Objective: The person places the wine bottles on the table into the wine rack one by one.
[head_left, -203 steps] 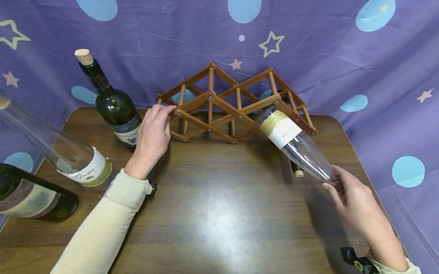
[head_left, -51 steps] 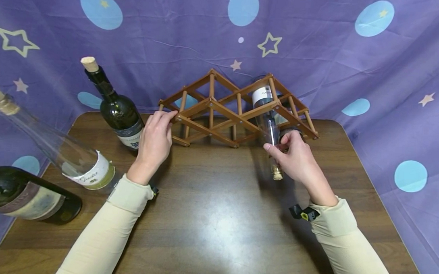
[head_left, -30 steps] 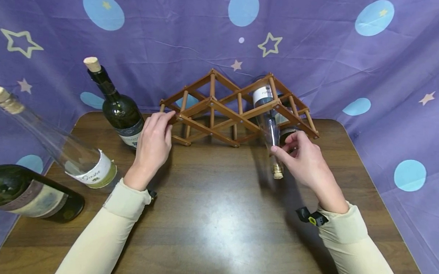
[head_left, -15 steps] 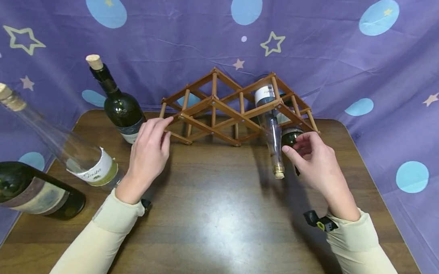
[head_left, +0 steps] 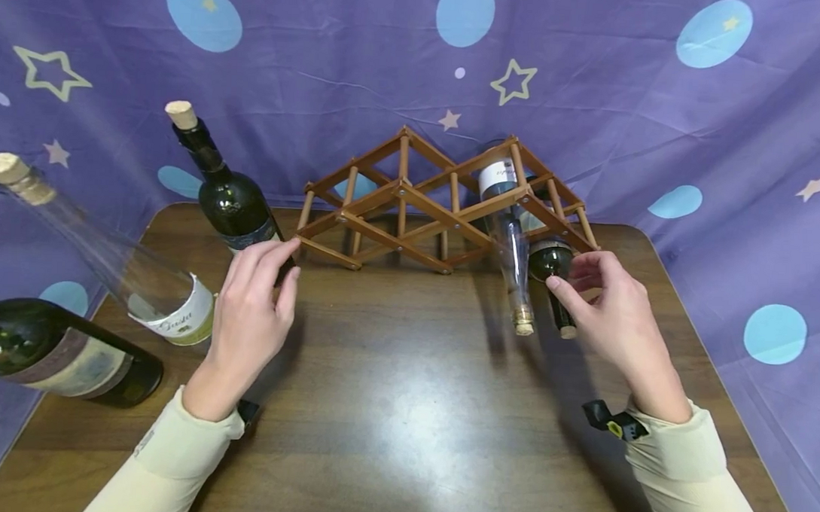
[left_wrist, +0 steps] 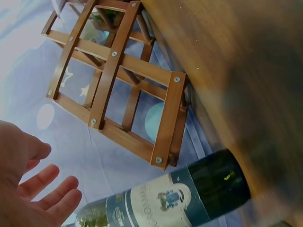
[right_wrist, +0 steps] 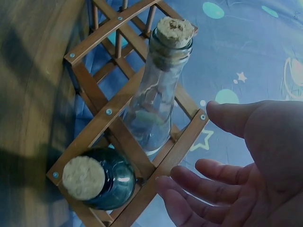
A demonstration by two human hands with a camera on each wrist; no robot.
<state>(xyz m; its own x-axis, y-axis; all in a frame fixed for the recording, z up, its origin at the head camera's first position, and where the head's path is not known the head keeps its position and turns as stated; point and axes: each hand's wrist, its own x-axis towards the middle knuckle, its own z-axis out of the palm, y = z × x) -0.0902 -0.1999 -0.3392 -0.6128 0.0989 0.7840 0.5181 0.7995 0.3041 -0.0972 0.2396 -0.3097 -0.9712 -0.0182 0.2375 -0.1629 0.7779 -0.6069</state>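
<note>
A folding wooden wine rack [head_left: 402, 188] stands at the back of the table. In its right part a clear bottle [head_left: 512, 252] lies neck toward me, with a dark green bottle [head_left: 551, 262] lower down at its right. My right hand [head_left: 614, 323] hovers just right of these necks; the right wrist view shows its fingers [right_wrist: 208, 184] relaxed and holding nothing. My left hand [head_left: 248, 318] is off the rack's left end, in front of an upright dark wine bottle [head_left: 232, 204] whose label it partly covers. Loose fingers [left_wrist: 52, 189] show in the left wrist view, apart from rack and bottle.
At the left stand another corked clear bottle [head_left: 184, 312] and a dark bottle [head_left: 74, 357] whose top is cut off by the frame. A purple curtain [head_left: 362, 66] hangs right behind the wooden table [head_left: 406, 376].
The right hand has slid the clear bottle into the rack, let go of it and drawn off to the right. My left hand has left the rack's end and moved left and nearer.
</note>
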